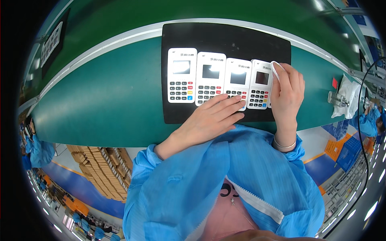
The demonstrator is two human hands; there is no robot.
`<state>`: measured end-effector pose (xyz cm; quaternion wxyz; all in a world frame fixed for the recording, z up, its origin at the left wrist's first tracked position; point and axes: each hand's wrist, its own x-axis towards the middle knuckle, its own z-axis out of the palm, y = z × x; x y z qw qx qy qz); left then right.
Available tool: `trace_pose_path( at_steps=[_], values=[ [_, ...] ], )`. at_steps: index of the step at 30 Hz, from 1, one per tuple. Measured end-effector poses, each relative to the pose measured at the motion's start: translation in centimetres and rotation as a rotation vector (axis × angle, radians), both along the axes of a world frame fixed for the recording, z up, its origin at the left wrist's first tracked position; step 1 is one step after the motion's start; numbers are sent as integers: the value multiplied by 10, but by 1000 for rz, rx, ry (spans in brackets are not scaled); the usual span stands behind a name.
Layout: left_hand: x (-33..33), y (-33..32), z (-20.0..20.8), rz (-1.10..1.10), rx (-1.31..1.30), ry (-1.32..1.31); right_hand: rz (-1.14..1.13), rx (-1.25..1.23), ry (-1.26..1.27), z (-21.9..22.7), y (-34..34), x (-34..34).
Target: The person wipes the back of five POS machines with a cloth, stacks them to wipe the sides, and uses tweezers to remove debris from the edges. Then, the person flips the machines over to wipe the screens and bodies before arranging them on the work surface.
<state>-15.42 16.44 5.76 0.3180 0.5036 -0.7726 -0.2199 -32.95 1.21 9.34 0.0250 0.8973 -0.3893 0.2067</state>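
Right fingers (pixel 284 78) are gripping a white plastic terminal (pixel 274 71), likely light, rigid, best edge-held; left fingers (pixel 225 103) are resting spread, empty.

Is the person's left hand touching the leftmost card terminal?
Apart: the head view shows bare black mat between the left hand and the leftmost card terminal.

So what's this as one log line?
left hand: over middle payment terminal; right hand: holding rightmost payment terminal, mostly hidden; black mat: underneath
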Motion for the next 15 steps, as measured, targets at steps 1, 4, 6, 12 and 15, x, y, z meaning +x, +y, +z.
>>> trace_pose_path(
  at_steps=[1, 4, 6, 12, 15],
  values=[
    [0, -1, 0, 7, 4, -3, 7, 4, -3, -1, 2, 2],
    [0, -3, 2, -7, -16, -25, 167, 61, -92, -12, 14, 16],
    [-3, -5, 1, 1, -33, -20, 290, 24, -30, -19, 24, 29],
    [-3, -1, -1, 31, -29, -2, 485, 502, -164, 2, 9, -8],
    [-4, -3, -1, 15, -34, -6, 25, 682, -590, -1, -5, -52]
  ],
)
